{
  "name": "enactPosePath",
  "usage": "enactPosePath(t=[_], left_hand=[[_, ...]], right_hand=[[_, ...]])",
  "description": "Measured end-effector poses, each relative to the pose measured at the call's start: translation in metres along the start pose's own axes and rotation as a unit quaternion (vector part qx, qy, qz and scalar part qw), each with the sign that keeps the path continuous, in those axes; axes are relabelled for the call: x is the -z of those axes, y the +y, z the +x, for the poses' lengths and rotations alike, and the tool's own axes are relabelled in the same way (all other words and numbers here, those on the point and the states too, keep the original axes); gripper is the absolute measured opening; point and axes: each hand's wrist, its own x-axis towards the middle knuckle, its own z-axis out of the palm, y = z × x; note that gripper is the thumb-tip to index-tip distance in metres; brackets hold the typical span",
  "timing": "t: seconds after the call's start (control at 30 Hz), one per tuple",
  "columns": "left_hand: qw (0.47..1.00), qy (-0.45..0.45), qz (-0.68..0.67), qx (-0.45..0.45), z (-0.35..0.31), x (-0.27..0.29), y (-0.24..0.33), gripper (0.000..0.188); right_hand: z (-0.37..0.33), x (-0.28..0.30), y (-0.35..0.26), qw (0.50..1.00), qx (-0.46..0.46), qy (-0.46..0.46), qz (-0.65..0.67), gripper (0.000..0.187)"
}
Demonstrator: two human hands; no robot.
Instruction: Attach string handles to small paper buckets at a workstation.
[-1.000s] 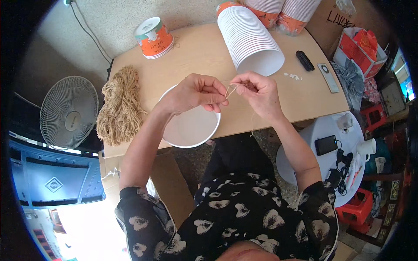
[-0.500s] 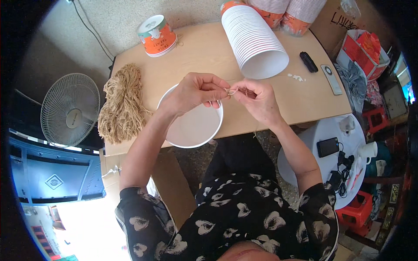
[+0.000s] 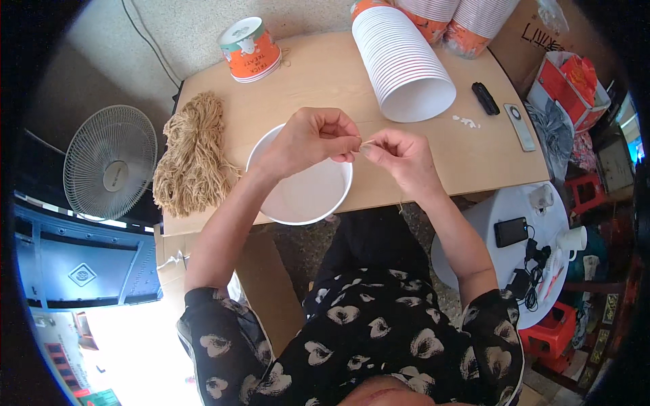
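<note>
Above the table, my left hand [image 3: 313,143] and my right hand [image 3: 406,161] meet fingertip to fingertip. Both are closed in a pinch on a thin tan string [image 3: 366,143], of which only a short bit shows between them. Below my left hand stands a white paper bucket [image 3: 306,195], its wide mouth facing up near the table's front edge. Part of its rim is covered by my left hand and forearm. To the left lies a thick bundle of tan twine [image 3: 196,159], gathered near its upper part with loose strands spreading out.
An orange-and-green printed bucket [image 3: 252,59] stands at the back of the table [image 3: 318,74]. A long stack of nested white buckets [image 3: 403,61] lies tilted beyond my right hand. A black object [image 3: 485,98], small white bits [image 3: 466,122] and a grey remote-like device [image 3: 519,127] lie right. A fan [image 3: 112,162] is left.
My fingertips have drawn closer together over the string, and the small loop seen between them earlier hardly shows now. The whole view has shifted slightly; the bucket and twine bundle stay in place.
</note>
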Motion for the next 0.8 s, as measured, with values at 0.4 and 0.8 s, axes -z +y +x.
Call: enactPosePath(t=[0.4,0.8], left_hand=[[0.999,0.025,-0.009,0.04,-0.003,0.002,0.003,0.029],[0.999,0.025,0.032,-0.004,0.001,-0.003,0.004,0.015]], right_hand=[[-0.002,-0.007,0.013,0.988,-0.046,0.037,0.146,0.012],[-0.002,-0.005,0.009,0.984,-0.067,0.026,0.163,0.008]])
